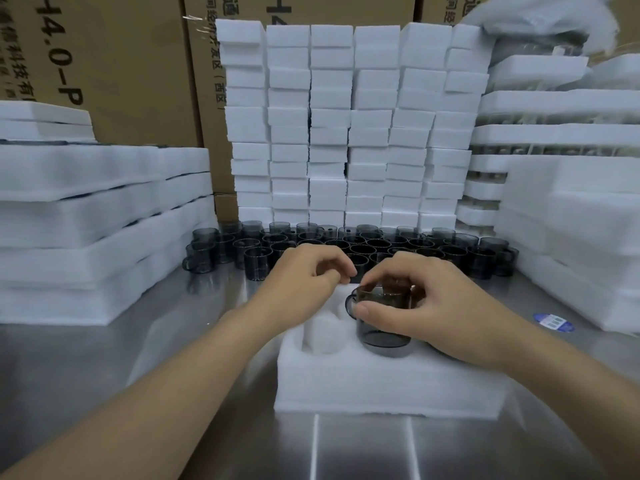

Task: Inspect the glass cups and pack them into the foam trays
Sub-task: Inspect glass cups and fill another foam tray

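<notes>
A white foam tray [381, 382] with round pockets lies on the steel table in front of me. My right hand [426, 306] grips a smoky grey glass cup [384, 330] by its rim, thumb on the near side, the handle pointing left. The cup sits partly in a tray pocket. My left hand [304, 282] hovers just left of it over the tray's far edge, fingers loosely curled, and it holds nothing that I can see. An empty pocket [322, 332] lies to the cup's left. Several more grey cups [346, 244] stand in rows behind the tray.
A wall of stacked white foam blocks [346, 126] rises behind the cups. Stacks of foam trays [86, 220] stand at the left, and more foam stacks [571, 202] at the right. Cardboard boxes [121, 64] stand at the back. A blue sticker [553, 322] lies on the table at right.
</notes>
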